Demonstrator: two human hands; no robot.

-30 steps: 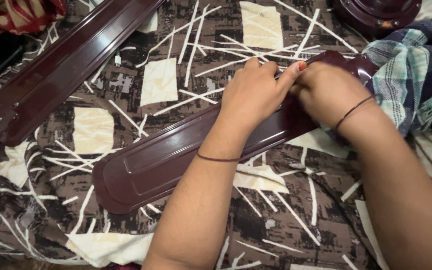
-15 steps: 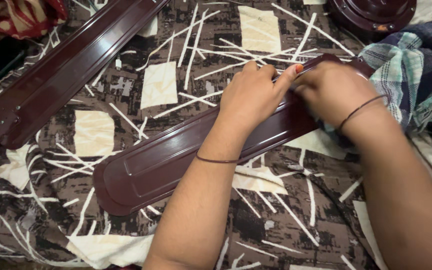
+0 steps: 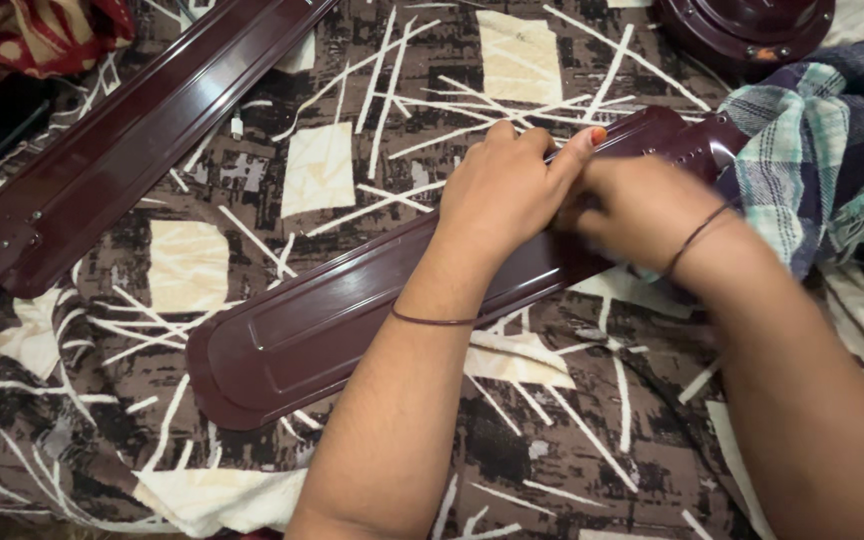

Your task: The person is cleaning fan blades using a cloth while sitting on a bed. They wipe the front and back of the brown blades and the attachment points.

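Maroon and glossy, the fan blade (image 3: 352,315) runs diagonally from the lower left of the frame to the upper right, lying on the patterned brown cloth (image 3: 202,265). The left hand (image 3: 507,185) presses down on its upper stretch, fingers curled over the far edge, not clenched around it. The right hand (image 3: 642,210), blurred, rests on the blade just beside the left; whether it grips anything cannot be told. A second fan blade (image 3: 122,140) lies at upper left, a round motor housing (image 3: 742,25) at top right, a plaid cloth (image 3: 822,150) beside it.
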